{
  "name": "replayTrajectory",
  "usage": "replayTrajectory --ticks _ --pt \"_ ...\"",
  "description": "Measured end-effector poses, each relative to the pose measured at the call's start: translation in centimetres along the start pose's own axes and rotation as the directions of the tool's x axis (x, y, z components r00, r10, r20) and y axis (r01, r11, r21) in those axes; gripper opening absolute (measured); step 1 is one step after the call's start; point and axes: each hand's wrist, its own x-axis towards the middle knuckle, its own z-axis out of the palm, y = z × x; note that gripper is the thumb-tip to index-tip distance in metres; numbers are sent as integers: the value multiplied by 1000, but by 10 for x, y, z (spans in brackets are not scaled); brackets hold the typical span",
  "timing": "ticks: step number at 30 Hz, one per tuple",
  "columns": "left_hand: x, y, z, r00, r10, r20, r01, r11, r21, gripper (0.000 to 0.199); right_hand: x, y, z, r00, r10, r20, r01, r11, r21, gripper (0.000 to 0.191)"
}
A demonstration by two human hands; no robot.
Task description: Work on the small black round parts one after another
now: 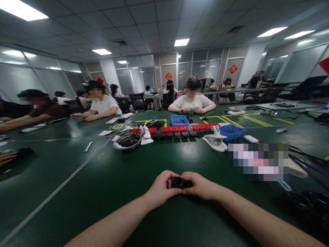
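Both my hands are close together over the green tabletop [123, 192], low in the middle of the head view. Between them is a small black part with a round opening [178, 183] facing up towards me; its exact kind I cannot make out. My left hand [160, 187] closes on its left side, thumb along the near edge. From the other side my right hand [202, 185] grips it with thumb and fingers. The fingers cover much of the part's sides and underside.
Beyond my hands are a metal bowl [128, 148], red socket strips [174, 128], blue trays [232, 132] and a white clamp [215, 141]. A wrench [88, 147] lies left. Black cables [305, 200] are at right. Co-workers sit across and to the left.
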Motion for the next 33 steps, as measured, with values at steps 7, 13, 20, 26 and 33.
replayTrajectory --ticks 7,13,20,26,33 --pt "-1 1 -1 1000 21 -9 -21 1000 18 32 0 2 3 999 34 -28 -34 999 5 16" --pt "0 0 6 993 -66 -100 68 997 19 36 5 3 10 984 126 -122 -139 985 -100 24" --pt "4 -3 9 974 -90 -207 100 994 38 29 5 -4 28 933 106 -344 -224 920 -322 21" --pt "2 1 0 1000 -22 -18 22 1000 -12 31 -2 -6 14 981 30 -192 -72 974 -217 42" --pt "1 2 -4 999 4 34 -5 1000 25 33 -2 -3 1 999 26 -33 -30 990 -138 24"
